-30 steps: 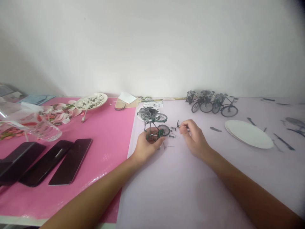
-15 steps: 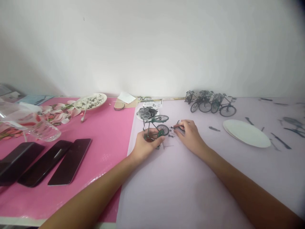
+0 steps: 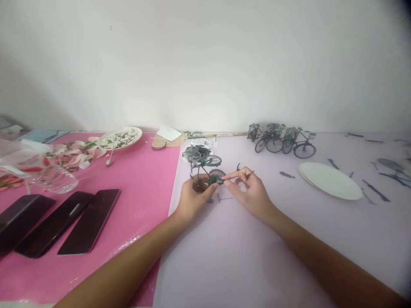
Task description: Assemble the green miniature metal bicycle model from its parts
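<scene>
A small green model bicycle, with grey spoked wheels, is gripped low on its frame by my left hand. It stands over the pale cloth, tilted, one wheel higher than the other. My right hand pinches a small dark part between thumb and forefinger, right at the green round piece on the bicycle; whether it touches cannot be made out. Another thin dark piece shows among the right hand's other fingers. Beneath the hands lie thin dark rods. A curved dark piece rests just behind the right hand.
Several assembled model bicycles stand by the wall. A plate of dark wheels and parts sits behind my left hand. White plates and loose dark parts lie right. Phones and a plastic cup are left.
My right hand has moved left, its fingertips now up against the bicycle with a small dark part pinched. The view has shifted slightly; my left hand keeps its hold.
</scene>
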Available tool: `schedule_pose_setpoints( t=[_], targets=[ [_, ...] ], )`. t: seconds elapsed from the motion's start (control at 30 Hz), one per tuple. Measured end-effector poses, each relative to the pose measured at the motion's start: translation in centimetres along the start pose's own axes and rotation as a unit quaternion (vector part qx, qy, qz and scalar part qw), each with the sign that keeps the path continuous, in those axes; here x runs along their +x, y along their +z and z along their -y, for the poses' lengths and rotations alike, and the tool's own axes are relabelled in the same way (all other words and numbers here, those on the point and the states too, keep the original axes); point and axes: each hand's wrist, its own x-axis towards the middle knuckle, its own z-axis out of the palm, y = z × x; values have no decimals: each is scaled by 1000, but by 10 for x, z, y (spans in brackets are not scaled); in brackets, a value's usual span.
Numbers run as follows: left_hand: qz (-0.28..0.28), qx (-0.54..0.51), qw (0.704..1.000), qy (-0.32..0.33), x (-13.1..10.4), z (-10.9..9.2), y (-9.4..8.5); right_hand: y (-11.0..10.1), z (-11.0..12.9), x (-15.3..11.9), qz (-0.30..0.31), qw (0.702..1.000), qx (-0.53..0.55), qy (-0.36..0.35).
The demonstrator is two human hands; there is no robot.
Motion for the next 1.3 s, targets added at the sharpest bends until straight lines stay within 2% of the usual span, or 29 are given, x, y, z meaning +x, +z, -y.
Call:
schedule_pose_setpoints(
  t=[0.27,0.57,1.1,1.2,1.3],
  targets=[
    [9,19,1000,14,-2,3,1,5,6,-6,5,999,41,23],
    [3,59,998,20,-3,7,3,6,0,-3,31,995,80,52],
    [36,70,997,26,-4,7,1,3,5,-4,73,993,80,49],
    [36,74,996,22,-4,5,2,-3,5,-2,67,995,65,38],
    [28,86,996,16,-5,4,2,-12,3,5,21,998,57,10]
  ],
)
